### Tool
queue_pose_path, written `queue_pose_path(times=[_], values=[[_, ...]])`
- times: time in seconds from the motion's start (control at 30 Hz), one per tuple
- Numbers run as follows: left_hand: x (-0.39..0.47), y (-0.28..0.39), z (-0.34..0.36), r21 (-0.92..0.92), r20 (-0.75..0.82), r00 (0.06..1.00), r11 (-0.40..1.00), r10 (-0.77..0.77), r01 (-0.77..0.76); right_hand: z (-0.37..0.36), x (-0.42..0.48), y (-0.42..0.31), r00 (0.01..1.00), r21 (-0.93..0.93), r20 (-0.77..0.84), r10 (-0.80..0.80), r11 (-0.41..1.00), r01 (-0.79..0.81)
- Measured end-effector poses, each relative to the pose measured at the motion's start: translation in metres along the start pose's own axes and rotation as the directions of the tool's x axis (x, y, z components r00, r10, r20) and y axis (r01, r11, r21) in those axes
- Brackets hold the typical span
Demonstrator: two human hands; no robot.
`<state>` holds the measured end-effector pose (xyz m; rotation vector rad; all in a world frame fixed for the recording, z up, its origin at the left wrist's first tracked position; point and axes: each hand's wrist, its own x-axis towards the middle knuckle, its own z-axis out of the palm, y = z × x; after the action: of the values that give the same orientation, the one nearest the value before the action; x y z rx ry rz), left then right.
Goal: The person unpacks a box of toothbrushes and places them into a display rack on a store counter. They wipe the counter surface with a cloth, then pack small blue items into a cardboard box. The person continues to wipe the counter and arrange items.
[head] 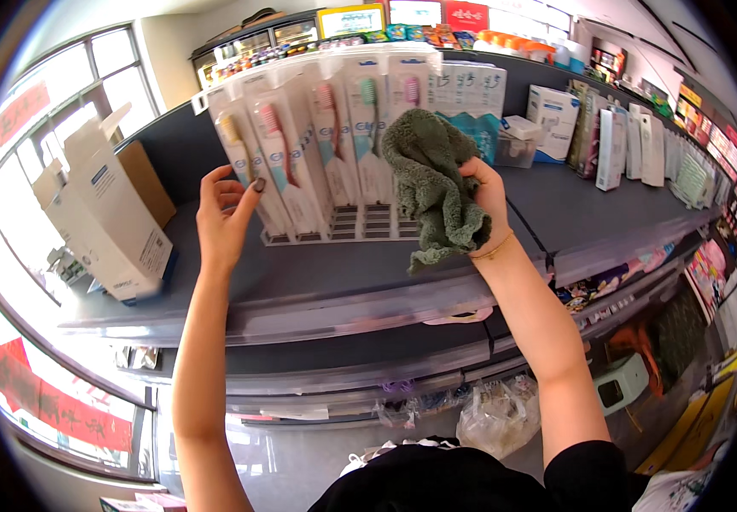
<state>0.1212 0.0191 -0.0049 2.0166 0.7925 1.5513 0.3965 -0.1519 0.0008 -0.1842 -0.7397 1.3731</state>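
My right hand (490, 205) grips a crumpled dark green cloth (435, 179), which hangs before the right end of a clear plastic rack (343, 237). Packaged toothbrushes (288, 173) with yellow, red, green and pink heads stand upright in rows in that rack. At its left end is my left hand (227, 208), fingers curved, thumb and fingertips at the edge of the leftmost pack; whether it grips the pack cannot be told. The front slots at the rack's right part show bare slats.
An opened white carton (109, 217) stands at the shelf's left, a brown cardboard piece behind it. Right of the rack are a small clear plastic box (515, 147), a white box (552, 121) and several upright packages. Lower shelves and a plastic bag (499, 413) lie below.
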Motion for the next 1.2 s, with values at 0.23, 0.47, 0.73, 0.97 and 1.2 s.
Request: queue_pose_path(times=[0.23,0.47,0.73,0.97,1.2], values=[[0.0,-0.007,0.001,-0.021,0.006,1.0,1.0,0.0,0.0,-0.002,-0.002,-0.001,0.983,-0.046,-0.056,-0.172,0.984,0.17],[-0.002,-0.006,0.0,-0.004,-0.005,1.0,1.0,-0.018,0.018,-0.007,-0.004,-0.005,0.982,0.052,-0.043,-0.185,0.981,0.187],[-0.003,-0.006,0.003,-0.063,0.008,1.0,0.998,-0.014,0.015,-0.006,-0.011,-0.012,0.939,-0.016,-0.036,-0.343,0.939,0.343],[-0.001,-0.015,-0.001,-0.089,0.023,1.0,0.996,0.005,-0.003,-0.014,-0.042,-0.055,0.662,-0.113,-0.113,-0.741,0.672,0.732],[0.001,-0.017,0.002,-0.096,0.04,0.999,0.995,0.02,-0.016,-0.033,-0.074,-0.082,0.599,-0.018,-0.137,-0.789,0.607,0.795]])
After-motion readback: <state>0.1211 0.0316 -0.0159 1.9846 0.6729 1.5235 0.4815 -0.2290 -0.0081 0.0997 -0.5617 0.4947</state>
